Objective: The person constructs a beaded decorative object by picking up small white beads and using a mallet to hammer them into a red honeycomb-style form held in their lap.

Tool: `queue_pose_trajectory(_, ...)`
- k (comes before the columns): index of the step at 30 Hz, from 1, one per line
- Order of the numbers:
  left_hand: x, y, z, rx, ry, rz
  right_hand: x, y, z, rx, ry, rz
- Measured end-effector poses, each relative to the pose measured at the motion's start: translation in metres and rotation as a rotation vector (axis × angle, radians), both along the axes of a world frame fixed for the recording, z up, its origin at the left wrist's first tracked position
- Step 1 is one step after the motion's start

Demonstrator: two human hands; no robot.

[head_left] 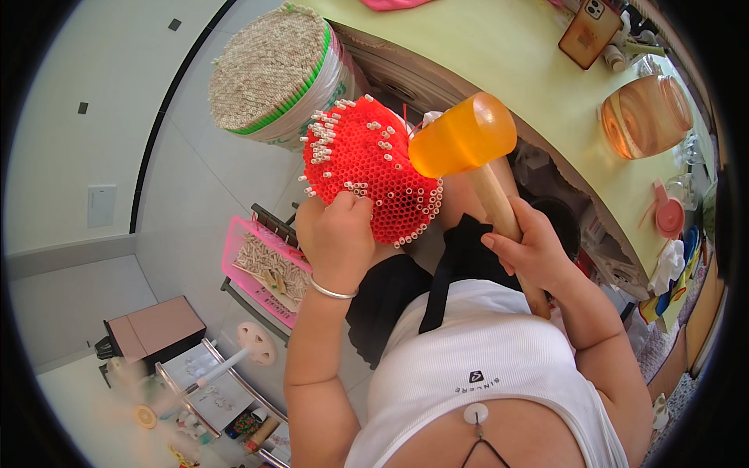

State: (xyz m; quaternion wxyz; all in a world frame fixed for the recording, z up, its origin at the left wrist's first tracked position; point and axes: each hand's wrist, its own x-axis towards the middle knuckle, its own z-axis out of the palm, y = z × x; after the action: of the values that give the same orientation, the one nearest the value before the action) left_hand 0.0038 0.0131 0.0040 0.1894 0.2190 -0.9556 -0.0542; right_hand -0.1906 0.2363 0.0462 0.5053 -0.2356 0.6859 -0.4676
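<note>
A round bundle of red tubes, honeycombed on top, rests at my lap. Short white tubes stick up from some of its holes, mostly at the far left and along the right rim. My left hand, a silver bangle at its wrist, is closed with its fingertips against the bundle's near left part; what they pinch is hidden. My right hand grips the wooden handle of a mallet. Its clear orange-yellow head is raised in front of the bundle's right side and covers part of it.
A pink basket of loose white tubes stands at my left. Beyond it is a large plastic-wrapped bundle of pale tubes. The yellow-green table at the right carries a phone, a jar of amber liquid and a pink scoop.
</note>
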Motion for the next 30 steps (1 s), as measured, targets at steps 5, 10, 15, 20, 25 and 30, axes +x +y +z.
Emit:
queue_pose_trajectory(5, -0.008, 0.003, -0.004, 0.038, 0.165, 0.024, 0.002, 0.001, -0.004, 0.021, -0.027, 0.046)
queue_pose_trajectory(10, -0.011, 0.004, -0.001, 0.003, -0.044, 0.046, 0.004, 0.004, -0.01, 0.011, 0.013, 0.086)
queue_pose_trajectory(15, -0.019, 0.014, 0.014, -0.068, -0.122, -0.004, 0.008, 0.005, -0.011, -0.006, 0.16, 0.145)
queue_pose_trajectory(20, -0.017, 0.008, 0.017, -0.014, -0.157, -0.008, 0.014, 0.001, 0.001, 0.035, 0.173, 0.176)
queue_pose_trajectory(25, 0.001, -0.007, 0.022, 0.271, 0.206, 0.107, 0.014, 0.001, 0.006, 0.059, 0.205, 0.175)
queue_pose_trajectory(30, -0.003, -0.011, 0.028, 0.367, 0.198, 0.09, 0.01, 0.001, 0.006, 0.042, 0.197, 0.117)
